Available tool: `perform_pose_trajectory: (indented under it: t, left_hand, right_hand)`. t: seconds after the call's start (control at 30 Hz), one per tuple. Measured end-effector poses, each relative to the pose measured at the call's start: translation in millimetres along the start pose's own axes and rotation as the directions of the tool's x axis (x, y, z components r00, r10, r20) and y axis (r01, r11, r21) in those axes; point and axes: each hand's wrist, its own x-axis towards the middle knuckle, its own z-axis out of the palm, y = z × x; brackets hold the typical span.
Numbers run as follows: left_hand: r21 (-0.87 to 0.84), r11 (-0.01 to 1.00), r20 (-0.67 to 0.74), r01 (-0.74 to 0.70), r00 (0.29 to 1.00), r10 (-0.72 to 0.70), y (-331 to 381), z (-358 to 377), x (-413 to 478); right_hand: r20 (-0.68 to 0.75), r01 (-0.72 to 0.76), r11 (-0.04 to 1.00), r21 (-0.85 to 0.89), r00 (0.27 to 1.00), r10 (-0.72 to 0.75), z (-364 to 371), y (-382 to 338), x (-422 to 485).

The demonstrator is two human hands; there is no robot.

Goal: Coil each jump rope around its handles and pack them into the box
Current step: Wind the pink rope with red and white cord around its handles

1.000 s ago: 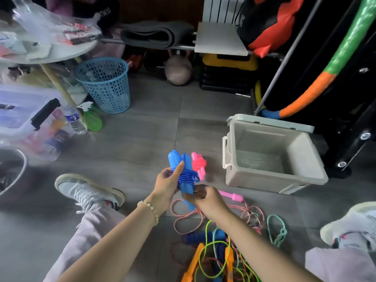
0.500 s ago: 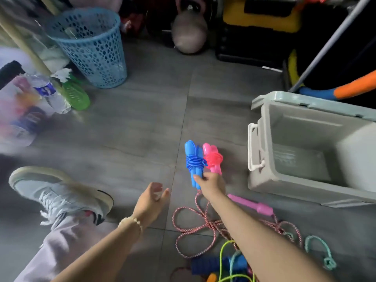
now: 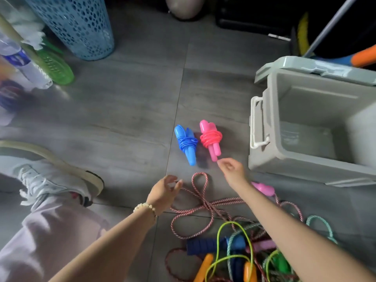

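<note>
Grey floor tiles (image 3: 126, 110) carried two coiled jump ropes side by side, a blue bundle (image 3: 186, 143) and a pink bundle (image 3: 210, 138), near the open box (image 3: 305, 169) but outside it. Just beside the pink bundle's near end hovered the right hand (image 3: 232, 169), fingers loose, holding nothing. Empty too, with relaxed fingers, the left hand (image 3: 164, 189) hung beside a red-and-white rope (image 3: 203, 202) — other loose ropes (image 3: 234, 251) lay tangled nearby.
</note>
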Motion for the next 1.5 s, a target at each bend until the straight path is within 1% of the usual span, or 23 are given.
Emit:
perform_pose_trajectory:
  t: [0.03,0.1,0.13,0.2,0.27,0.33,0.4,0.47,0.53,0.6,0.7,0.73,0.77,0.83,0.9,1.0,1.07,1.13,1.2,1.3,1.37,1.43,1.5]
  left_hand:
    - [0.011,1.0,-0.012,0.008,1.0,-0.008,-1,0,-2]
    - [0.059,0.998,-0.045,-0.001,0.999,0.003,-1,6,-7]
    - [0.091,0.996,-0.075,-0.017,0.997,0.024,1,9,-10]
    - [0.13,0.991,-0.149,-0.035,0.987,0.055,8,14,-18]
    - [0.126,0.991,-0.192,-0.052,0.978,0.076,19,22,-25]
    - [0.138,0.987,-0.172,-0.081,0.98,0.104,30,29,-33]
    - [0.148,0.977,-0.125,-0.154,0.977,0.172,45,34,-41]
    - [0.155,0.942,-0.083,-0.297,0.947,0.312,66,34,-53]
    - [0.212,0.861,-0.023,-0.461,0.879,0.476,93,30,-69]
    - [0.333,0.725,0.045,-0.603,0.778,0.627,124,21,-91]
    - [0.517,0.495,0.134,-0.699,0.637,0.759,171,0,-138]
    - [0.547,0.461,0.17,-0.699,0.631,0.757,184,-8,-157]
    - [0.554,0.471,0.207,-0.687,0.661,0.721,194,-16,-175]
    - [0.452,0.626,0.248,-0.635,0.764,0.596,210,-31,-212]
    - [0.191,0.786,0.225,-0.588,0.806,0.548,221,-42,-249]
    - [-0.083,0.837,0.148,-0.541,0.824,0.547,235,-55,-304]
    - [-0.267,0.856,0.181,-0.443,0.849,0.496,241,-61,-333]
    - [-0.419,0.857,0.207,-0.301,0.887,0.413,246,-67,-355]
    - [-0.546,0.812,0.172,-0.207,0.921,0.351,250,-78,-369]
    - [-0.748,0.63,-0.026,-0.207,0.959,0.283,253,-111,-383]
    - [-0.801,0.551,-0.13,-0.233,0.967,0.22,249,-133,-387]
    - [-0.793,0.556,-0.163,-0.249,0.966,0.2,241,-143,-388]
    - [-0.738,0.629,-0.114,-0.246,0.963,0.243,233,-140,-395]
  right_hand:
    - [-0.047,0.061,0.985,-0.159,0.996,-0.07,-15,11,-3]
    - [-0.038,0.068,0.865,-0.498,0.994,-0.1,-47,40,-9]
    - [-0.018,0.023,0.799,-0.601,0.999,-0.042,-62,55,-13]
    - [-0.064,-0.102,0.764,-0.637,0.995,0.08,-82,76,-24]
    - [-0.142,-0.155,0.781,-0.604,0.986,0.086,-95,84,-39]
    - [-0.168,-0.134,0.814,-0.565,0.985,0.045,-102,83,-52]
    - [-0.157,-0.109,0.882,-0.458,0.987,0.041,-107,72,-64]
    - [-0.083,-0.062,0.952,-0.298,0.996,0.039,-113,51,-75]
    - [0.063,-0.017,0.99,-0.14,0.998,0.026,-123,20,-91]
    - [0.222,0.02,0.997,-0.079,0.975,-0.002,-137,-14,-115]
    - [0.372,-0.01,0.999,0.03,0.928,-0.002,-164,-59,-159]
    - [0.387,-0.013,0.998,0.068,0.922,-0.014,-175,-74,-175]
    - [0.39,-0.001,0.995,0.099,0.92,-0.038,-186,-89,-191]
    - [0.372,0.037,0.977,0.21,0.921,-0.115,-209,-117,-225]
    - [0.336,0.088,0.936,0.342,0.918,-0.209,-228,-142,-260]
    - [0.302,0.181,0.895,0.408,0.899,-0.319,-248,-167,-310]
    - [0.282,0.243,0.893,0.38,0.888,-0.362,-255,-176,-336]
    - [0.255,0.291,0.898,0.33,0.888,-0.382,-259,-180,-355]
    - [0.235,0.303,0.903,0.305,0.895,-0.38,-264,-180,-371]
    - [0.224,0.27,0.93,0.25,0.918,-0.327,-274,-162,-386]
    - [0.224,0.227,0.952,0.207,0.936,-0.272,-281,-145,-394]
    - [0.198,0.216,0.958,0.189,0.947,-0.253,-284,-135,-402]
    - [0.15,0.213,0.938,0.272,0.954,-0.26,-283,-140,-411]
